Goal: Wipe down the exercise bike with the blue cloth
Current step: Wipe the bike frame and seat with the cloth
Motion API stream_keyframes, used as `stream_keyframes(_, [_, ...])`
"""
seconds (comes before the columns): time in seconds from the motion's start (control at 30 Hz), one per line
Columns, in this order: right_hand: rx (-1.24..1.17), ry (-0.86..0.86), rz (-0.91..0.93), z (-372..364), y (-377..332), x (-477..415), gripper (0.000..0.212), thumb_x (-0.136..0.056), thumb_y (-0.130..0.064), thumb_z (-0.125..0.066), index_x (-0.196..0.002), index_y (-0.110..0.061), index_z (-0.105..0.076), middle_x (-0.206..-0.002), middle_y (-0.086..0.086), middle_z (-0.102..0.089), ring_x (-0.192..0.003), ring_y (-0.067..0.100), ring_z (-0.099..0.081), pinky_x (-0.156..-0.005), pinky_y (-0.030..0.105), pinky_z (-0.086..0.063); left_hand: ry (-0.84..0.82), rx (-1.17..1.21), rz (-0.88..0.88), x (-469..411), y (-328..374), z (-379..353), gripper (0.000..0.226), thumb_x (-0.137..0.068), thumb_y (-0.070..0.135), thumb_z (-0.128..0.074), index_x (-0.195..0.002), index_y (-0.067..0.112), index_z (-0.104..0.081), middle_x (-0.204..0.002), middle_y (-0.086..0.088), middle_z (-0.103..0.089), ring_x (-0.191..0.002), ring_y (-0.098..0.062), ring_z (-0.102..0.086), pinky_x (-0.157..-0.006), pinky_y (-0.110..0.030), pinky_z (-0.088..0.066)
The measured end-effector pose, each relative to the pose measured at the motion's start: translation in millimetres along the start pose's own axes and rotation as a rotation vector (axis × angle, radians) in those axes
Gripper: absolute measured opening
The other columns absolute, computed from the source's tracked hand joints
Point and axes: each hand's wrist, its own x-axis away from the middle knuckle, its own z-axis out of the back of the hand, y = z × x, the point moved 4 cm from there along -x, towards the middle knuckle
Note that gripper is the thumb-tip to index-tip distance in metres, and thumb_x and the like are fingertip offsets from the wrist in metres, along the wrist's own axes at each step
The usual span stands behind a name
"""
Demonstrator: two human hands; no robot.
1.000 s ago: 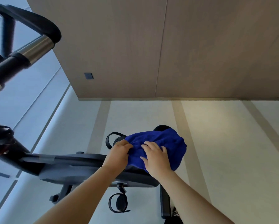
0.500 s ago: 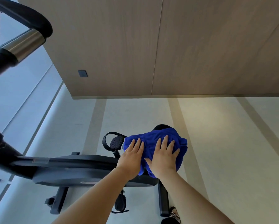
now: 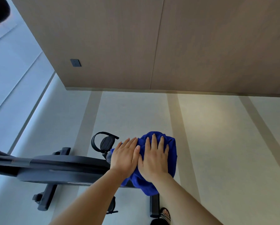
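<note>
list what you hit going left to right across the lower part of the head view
bike's front floor stabiliser → bike frame → strapped pedal → left hand → right hand → right edge of the blue cloth → bare floor

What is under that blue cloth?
The blue cloth drapes over the rear of the exercise bike. Both hands press flat on it, so whatever it covers, probably the seat, is hidden.

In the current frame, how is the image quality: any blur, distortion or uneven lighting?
Head view: both hands and the blue cloth are sharp; the bike frame smears at the left edge; wide-angle bending curves the floor stripes; a warm light patch on the floor contrasts with the cool blue window side.
</note>
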Motion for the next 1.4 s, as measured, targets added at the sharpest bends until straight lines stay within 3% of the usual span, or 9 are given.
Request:
stream_keyframes(0.1, [-0.011,-0.052,0.085,7,7,-17,0.069,-0.09,-0.052,-0.013,-0.146,-0.013,-0.019,-0.156,0.012,-0.012,-0.142,0.039,-0.003,-0.113,0.056,-0.009,-0.041,0.051,0.043,-12,2,1,0.07,-0.089,0.049,0.004,-0.142,0.021,-0.032,-0.148,0.007,-0.037,-0.141,-0.01,-0.02,-0.115,-0.028,-0.013])
stream_keyframes(0.23, [-0.017,-0.048,0.202,18,16,-43,0.057,-0.09,-0.051,-0.03,-0.131,-0.013,-0.042,-0.145,0.007,-0.035,-0.135,0.034,-0.025,-0.109,0.051,-0.027,-0.088,0.109,0.103,-25,8,5,0.051,-0.099,0.038,-0.011,-0.141,0.021,-0.036,-0.147,0.008,-0.039,-0.14,-0.009,-0.022,-0.113,-0.026,-0.016])
stream_keyframes(0.43, [-0.118,-0.066,0.212,21,25,-60,0.064,-0.077,-0.069,-0.036,-0.116,-0.021,-0.055,-0.126,-0.001,-0.051,-0.115,0.025,-0.044,-0.09,0.039,-0.044,-0.035,0.116,0.177,-21,8,10,0.05,-0.1,0.037,-0.013,-0.129,0.024,-0.05,-0.132,0.005,-0.055,-0.127,-0.015,-0.043,-0.102,-0.031,-0.033])
stream_keyframes(0.53, [-0.196,-0.016,0.12,22,33,-48,0.069,-0.072,-0.073,-0.04,-0.122,-0.026,-0.051,-0.134,-0.002,-0.044,-0.121,0.026,-0.04,-0.096,0.041,-0.041,0.013,0.087,0.139,-12,15,13,0.049,-0.1,0.035,-0.012,-0.129,0.023,-0.05,-0.126,0.002,-0.06,-0.115,-0.02,-0.053,-0.097,-0.033,-0.034])
stream_keyframes(0.6, [-0.265,0.035,0.059,21,40,-31,0.07,-0.073,-0.071,-0.045,-0.128,-0.028,-0.045,-0.14,0.0,-0.038,-0.126,0.027,-0.035,-0.101,0.041,-0.037,0.023,0.084,0.091,-3,17,12,0.054,-0.096,0.038,-0.007,-0.134,0.025,-0.044,-0.131,0.004,-0.056,-0.12,-0.017,-0.049,-0.101,-0.032,-0.029])
stream_keyframes(0.77, [-0.315,0.017,0.012,12,54,17,0.072,-0.085,-0.063,-0.041,-0.145,-0.03,-0.02,-0.156,0.002,-0.01,-0.14,0.028,-0.014,-0.108,0.04,-0.03,-0.061,0.008,0.049,17,28,-4,0.05,-0.098,0.042,-0.012,-0.146,0.03,-0.018,-0.153,0.009,-0.023,-0.14,-0.015,-0.021,-0.115,-0.037,-0.009])
stream_keyframes(0.97, [-0.225,-0.038,0.094,-3,54,75,0.075,-0.087,-0.063,-0.037,-0.148,-0.029,-0.008,-0.158,0.0,0.006,-0.144,0.031,0.0,-0.115,0.042,-0.015,-0.214,-0.102,-0.138,58,37,-11,0.051,-0.098,0.04,-0.014,-0.146,0.03,0.0,-0.156,0.011,0.006,-0.144,-0.017,0.011,-0.115,-0.04,0.006])
stream_keyframes(1.17, [-0.321,-0.148,0.106,2,63,93,0.093,-0.073,-0.066,-0.058,-0.146,-0.038,-0.007,-0.156,-0.011,0.012,-0.143,0.02,0.015,-0.115,0.051,-0.008,-0.26,-0.037,-0.224,73,28,-5,0.073,-0.088,0.025,-0.045,-0.147,0.032,-0.002,-0.157,0.008,0.004,-0.144,-0.019,0.009,-0.117,-0.042,0.0])
stream_keyframes(1.4, [-0.326,-0.176,0.133,-8,59,84,0.103,-0.079,-0.044,-0.068,-0.148,-0.026,0.006,-0.154,-0.002,0.025,-0.142,0.021,0.019,-0.115,0.04,-0.014,-0.284,-0.242,-0.302,74,22,-17,0.092,-0.08,0.062,-0.051,-0.146,0.031,0.004,-0.156,0.003,0.013,-0.143,-0.026,0.015,-0.116,-0.047,-0.003])
